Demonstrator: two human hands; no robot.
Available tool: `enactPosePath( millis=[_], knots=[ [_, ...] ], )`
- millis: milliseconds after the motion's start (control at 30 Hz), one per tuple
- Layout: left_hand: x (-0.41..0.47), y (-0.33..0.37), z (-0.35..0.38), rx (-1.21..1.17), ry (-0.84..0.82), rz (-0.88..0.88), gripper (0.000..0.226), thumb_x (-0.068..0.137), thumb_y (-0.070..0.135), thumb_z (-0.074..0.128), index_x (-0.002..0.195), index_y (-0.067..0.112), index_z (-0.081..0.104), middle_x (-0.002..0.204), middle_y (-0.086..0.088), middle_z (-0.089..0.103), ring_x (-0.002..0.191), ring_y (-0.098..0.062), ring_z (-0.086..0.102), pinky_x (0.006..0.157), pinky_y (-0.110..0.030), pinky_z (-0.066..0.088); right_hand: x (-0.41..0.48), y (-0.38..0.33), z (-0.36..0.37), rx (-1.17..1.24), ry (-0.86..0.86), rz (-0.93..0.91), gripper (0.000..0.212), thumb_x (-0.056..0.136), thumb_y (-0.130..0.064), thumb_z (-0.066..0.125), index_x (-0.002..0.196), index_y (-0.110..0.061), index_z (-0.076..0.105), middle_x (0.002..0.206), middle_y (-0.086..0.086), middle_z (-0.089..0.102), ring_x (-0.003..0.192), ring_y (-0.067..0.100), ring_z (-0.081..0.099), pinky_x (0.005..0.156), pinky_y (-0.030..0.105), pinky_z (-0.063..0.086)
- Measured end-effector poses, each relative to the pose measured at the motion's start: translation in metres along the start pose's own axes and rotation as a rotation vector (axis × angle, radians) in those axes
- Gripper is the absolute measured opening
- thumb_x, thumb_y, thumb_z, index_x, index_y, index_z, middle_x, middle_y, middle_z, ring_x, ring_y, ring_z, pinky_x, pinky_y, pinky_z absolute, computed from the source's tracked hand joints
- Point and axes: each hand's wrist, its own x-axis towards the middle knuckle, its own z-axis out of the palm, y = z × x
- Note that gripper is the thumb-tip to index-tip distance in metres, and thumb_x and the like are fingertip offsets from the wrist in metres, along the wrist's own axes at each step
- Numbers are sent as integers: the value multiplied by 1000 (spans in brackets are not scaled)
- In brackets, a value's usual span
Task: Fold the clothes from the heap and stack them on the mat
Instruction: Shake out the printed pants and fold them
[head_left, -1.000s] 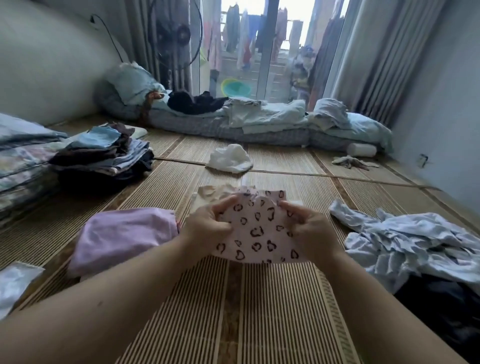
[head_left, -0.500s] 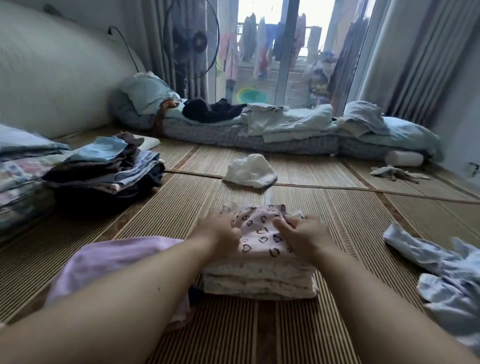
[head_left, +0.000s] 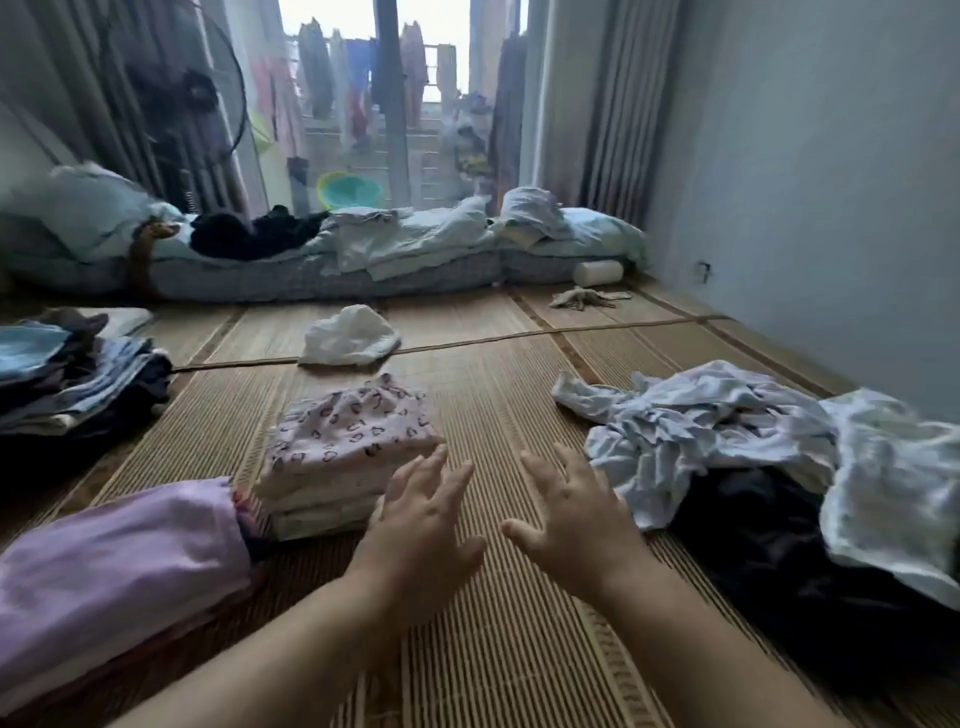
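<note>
Head view: at the far left edge, a tall stack of folded blue, grey and dark clothes (head_left: 78, 379) sits on the woven straw mat (head_left: 493, 395). Nearer and lower lies a folded lilac garment of smooth fabric (head_left: 119, 566), and just to its right stands a small neat stack of folded cream clothes topped by a pale pink piece printed with dark heart outlines (head_left: 348, 441). This stack rests on the mat in front of the person. Beyond it, a crumpled white cloth (head_left: 348, 338) lies alone near the seam between mats, and farther back a low grey mattress with pale blue bedding (head_left: 426, 270) runs along the window. The left hand (head_left: 415, 525) is held over the mat with fingers spread and relaxed, grasping nothing. Its fingertips are at the near right corner of the heart-print stack, and whether they touch it cannot be told. The right hand (head_left: 571, 514) is beside it, likewise spread and empty, close to the heap of rumpled pale blue and white clothes over a dark garment (head_left: 727, 431) that fills the right side of the mat.
</note>
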Motion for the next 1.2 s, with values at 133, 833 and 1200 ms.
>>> enactPosePath(
  millis=[133,833,1200],
  knots=[
    [-15,74,40,20,-54,148,77,86,58,50,150,38,13,160,6,6,147,-16,-1,119,-42,11,-64,58,-9,-29,10,144,78,81,-63,56,147,-39,22,157,3,18,142,26,22,112,51,22],
    [141,331,201,179,-309,281,61,84,50,55,139,52,29,142,-4,39,123,-33,43,98,-48,37,-97,277,-57,101,387,703,52,92,-21,52,140,-35,39,145,-5,38,131,20,37,103,54,34],
    [84,278,91,-293,-77,472,14,84,14,63,89,23,72,79,16,63,81,-2,56,64,-13,40,-116,265,-70,236,507,588,77,90,-42,58,150,-27,13,143,8,37,124,25,43,96,54,41]
  ],
)
